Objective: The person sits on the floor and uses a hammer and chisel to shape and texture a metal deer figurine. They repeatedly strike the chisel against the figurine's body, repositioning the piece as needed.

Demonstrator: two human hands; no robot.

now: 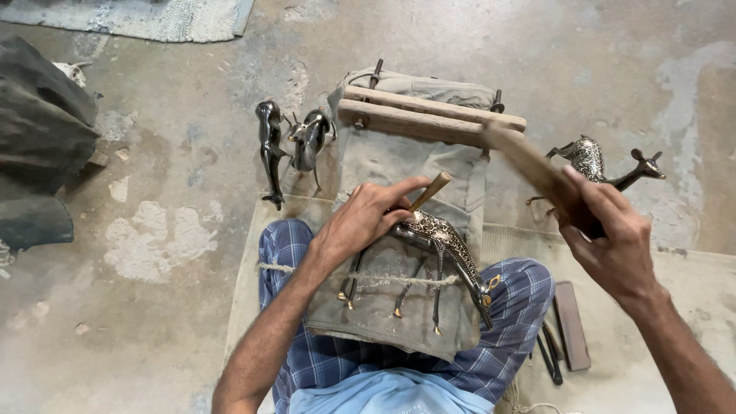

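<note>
We see our left hand [366, 218] coming in from seven o'clock, forearm angled up across the lap, wrist bent, fingers curled over the back of a metal deer figurine [445, 253]. Its grip is closed around a thin wooden-handled tool [429, 192], whose handle sticks out between thumb and forefinger toward one o'clock; the tool's tip is hidden under the hand.

Our right hand [609, 234] enters from five o'clock, raised above the lap, fingers wrapped tight around the lower end of a flat wooden mallet [529, 165]. The mallet's long axis runs from the hand up toward ten o'clock, its far end blurred over the wooden clamp [429, 115].

The deer figurine lies on the grey cloth [399, 314] spread over our knees, at the centre of the view. Its long axis runs from eleven o'clock down to five o'clock, head at the five o'clock end, thin legs pointing toward six o'clock.

On the concrete floor [192, 253], two dark figurines [287, 146] stand at ten o'clock of the lap, and another deer [602, 165] stands at two o'clock, just behind the right hand. A dark flat block [571, 326] lies at four o'clock on the mat beside our right knee.
</note>
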